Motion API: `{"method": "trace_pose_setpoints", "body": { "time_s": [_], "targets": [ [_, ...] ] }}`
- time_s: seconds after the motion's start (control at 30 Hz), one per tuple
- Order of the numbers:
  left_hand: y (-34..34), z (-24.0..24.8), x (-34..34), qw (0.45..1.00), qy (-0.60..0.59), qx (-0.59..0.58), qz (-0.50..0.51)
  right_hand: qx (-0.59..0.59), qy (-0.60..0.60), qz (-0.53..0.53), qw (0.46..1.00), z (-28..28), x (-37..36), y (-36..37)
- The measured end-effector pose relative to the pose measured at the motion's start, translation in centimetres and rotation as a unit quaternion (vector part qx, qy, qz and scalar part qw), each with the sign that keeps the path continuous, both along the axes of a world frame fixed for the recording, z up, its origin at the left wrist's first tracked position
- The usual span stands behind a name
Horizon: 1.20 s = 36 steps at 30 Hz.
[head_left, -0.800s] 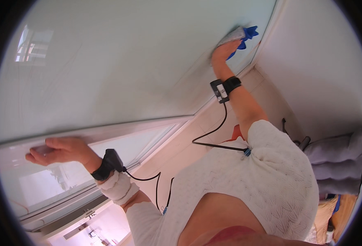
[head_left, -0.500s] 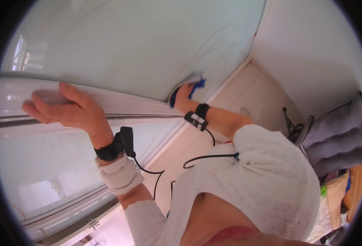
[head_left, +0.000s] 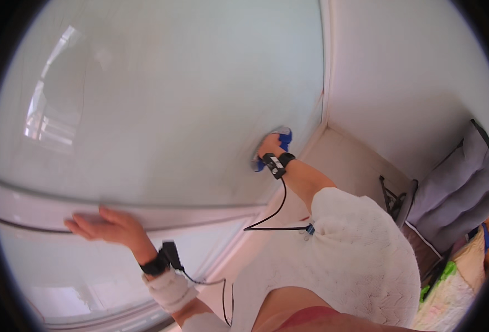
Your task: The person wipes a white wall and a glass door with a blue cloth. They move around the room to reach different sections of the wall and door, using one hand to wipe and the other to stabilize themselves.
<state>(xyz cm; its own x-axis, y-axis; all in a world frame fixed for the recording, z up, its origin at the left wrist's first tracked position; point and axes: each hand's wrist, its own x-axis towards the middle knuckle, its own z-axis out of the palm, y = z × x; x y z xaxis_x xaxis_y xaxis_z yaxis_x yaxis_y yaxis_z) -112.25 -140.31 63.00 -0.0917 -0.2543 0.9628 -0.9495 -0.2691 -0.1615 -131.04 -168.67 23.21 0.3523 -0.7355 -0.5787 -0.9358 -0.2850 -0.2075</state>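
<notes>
- A bluish-grey glass panel [head_left: 172,99] fills much of the view, with a white frame bar [head_left: 200,214] along its near edge and a second glass panel [head_left: 133,254] below that.
- The blue-and-grey cloth [head_left: 286,138] lies against the upper glass, close to its right-hand edge and near the corner where that edge meets the bar.
- The right hand [head_left: 268,146] is grasping this cloth against the glass; the fingers are too blurred for me to tell how each one bends.
- The left hand [head_left: 107,224] is at the white bar, well left of that corner, its fingers released, loosely spread and slightly curled around nothing; whether it touches the bar I can't tell.
- A black strap [head_left: 154,266] with a dark box circles the left wrist, and another black strap [head_left: 287,159] with its box circles the right, each trailing a black cable.
- The person wears a white knit top [head_left: 360,249].
- Off to the right, beside the pale wall [head_left: 399,66], I see a grey padded cushion [head_left: 449,185] and, below it, a patterned fabric [head_left: 449,293] with green patches.
</notes>
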Motion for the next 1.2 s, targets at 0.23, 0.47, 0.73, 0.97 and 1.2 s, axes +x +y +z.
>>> {"method": "trace_pose_setpoints", "body": {
  "time_s": [0.23,0.47,0.73,0.97,1.2],
  "targets": [
    [0.3,-0.2,0.6,0.998,-0.024,-0.034,0.04,-0.167,-0.186,-0.2,0.947,3.9,-15.4,-18.3],
    [2.7,-0.7,2.1,0.998,-0.018,-0.031,0.044,-0.431,-0.502,-0.568,0.49,23.4,-14.6,-22.6],
    [5.2,0.2,5.2,0.997,-0.019,-0.026,0.072,-0.678,-0.517,-0.222,0.473,34.9,-14.7,-19.9],
    [7.4,2.4,5.3,0.993,-0.061,-0.011,0.104,-0.57,-0.515,-0.43,0.474,19.5,-14.8,-20.7],
    [9.1,4.6,5.8,0.995,-0.032,-0.018,0.087,-0.243,-0.527,-0.633,0.512,16.0,-12.3,-15.2]
  ]
}}
